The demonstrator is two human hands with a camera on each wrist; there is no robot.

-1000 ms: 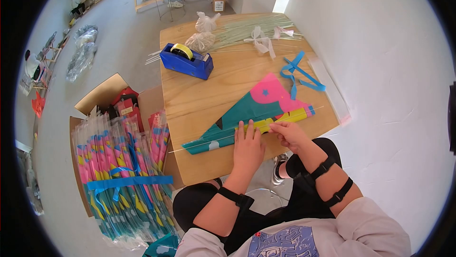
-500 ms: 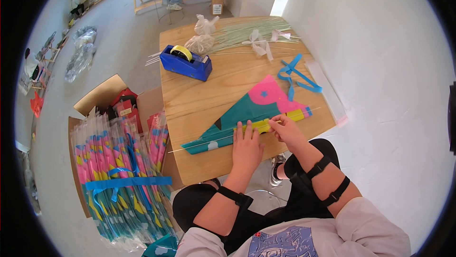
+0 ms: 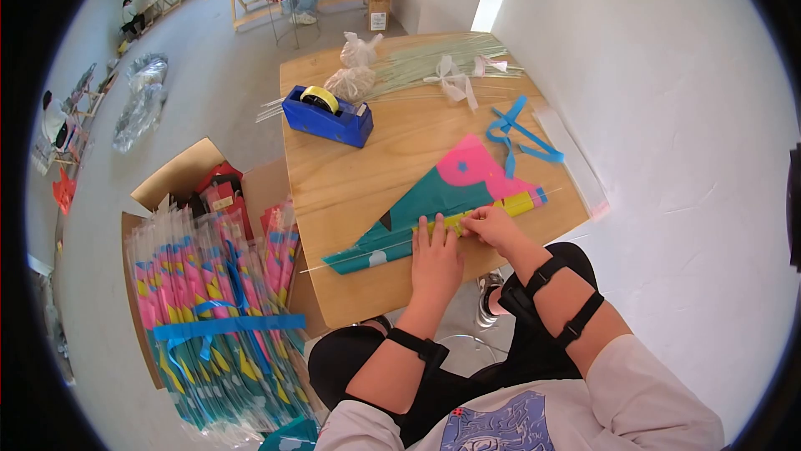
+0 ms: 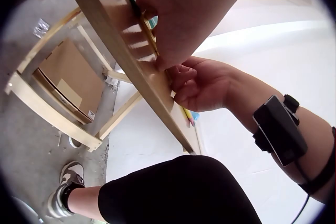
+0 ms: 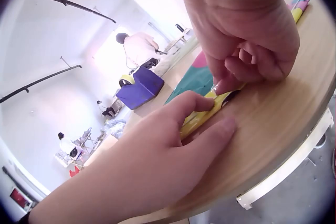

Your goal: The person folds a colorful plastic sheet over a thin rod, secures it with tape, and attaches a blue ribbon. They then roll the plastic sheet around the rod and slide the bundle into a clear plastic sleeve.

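A triangular kite-like sheet (image 3: 455,192) of teal, pink and yellow lies on the wooden table (image 3: 342,184). Along its near side runs a thin pale rod (image 3: 314,268), which sticks out past both ends. My left hand (image 3: 437,266) presses on the near side with its fingers stretched out, beside the yellow strip (image 3: 519,203). Just right of it, my right hand (image 3: 496,228) has curled fingers and pinches a small clear piece that looks like tape (image 5: 215,88) at the yellow edge. Its fingertips are partly hidden in the head view.
A blue tape dispenser (image 3: 327,121) stands at the back left. Behind lie tied plastic bags (image 3: 350,82) and a bundle of thin rods (image 3: 425,59). Blue ribbon (image 3: 521,130) is at the right. Beside the table, a cardboard box (image 3: 179,174) holds several packed colourful bundles (image 3: 213,297).
My right hand has turned over, drawn its fingers in and moved slightly left towards the left hand. The left hand keeps pressing in the same place on the sheet.
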